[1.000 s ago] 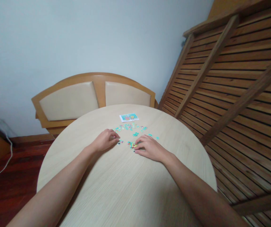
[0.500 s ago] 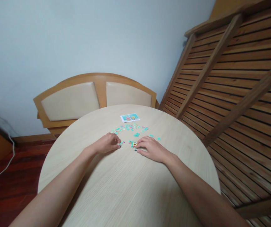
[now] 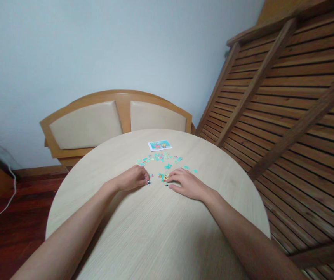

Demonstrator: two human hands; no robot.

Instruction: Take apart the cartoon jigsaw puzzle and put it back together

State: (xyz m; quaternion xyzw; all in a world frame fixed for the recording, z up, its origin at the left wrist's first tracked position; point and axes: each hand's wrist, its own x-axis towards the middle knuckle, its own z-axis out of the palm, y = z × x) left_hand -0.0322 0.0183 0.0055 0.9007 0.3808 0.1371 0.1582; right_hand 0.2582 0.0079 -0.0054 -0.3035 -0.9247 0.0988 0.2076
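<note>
My left hand (image 3: pixel 133 178) is closed in a pinch low over the pale round table, its thumb and fingers on a small dark-and-white jigsaw piece (image 3: pixel 148 182). Just beyond those fingertips lies a pink-and-teal piece (image 3: pixel 151 175). Across a short gap, my right hand (image 3: pixel 187 183) rests with fingers curled against a small joined cluster of jigsaw pieces (image 3: pixel 165 177) showing a yellow cartoon face. A small dark piece (image 3: pixel 167 185) sits by its thumb. The fingertips partly cover the cluster.
Loose teal jigsaw pieces (image 3: pixel 157 157) spread in an arc beyond my hands, with a teal clump (image 3: pixel 168 166) nearer. A reference picture card (image 3: pixel 160 146) lies behind them on the table (image 3: pixel 132 237). A headboard (image 3: pixel 123 112) and slatted wooden frame (image 3: pixel 272 97) stand around.
My left fingers have shifted slightly, and the dark-and-white piece at them now lies a little lower and turned. My right hand stays at the cluster.
</note>
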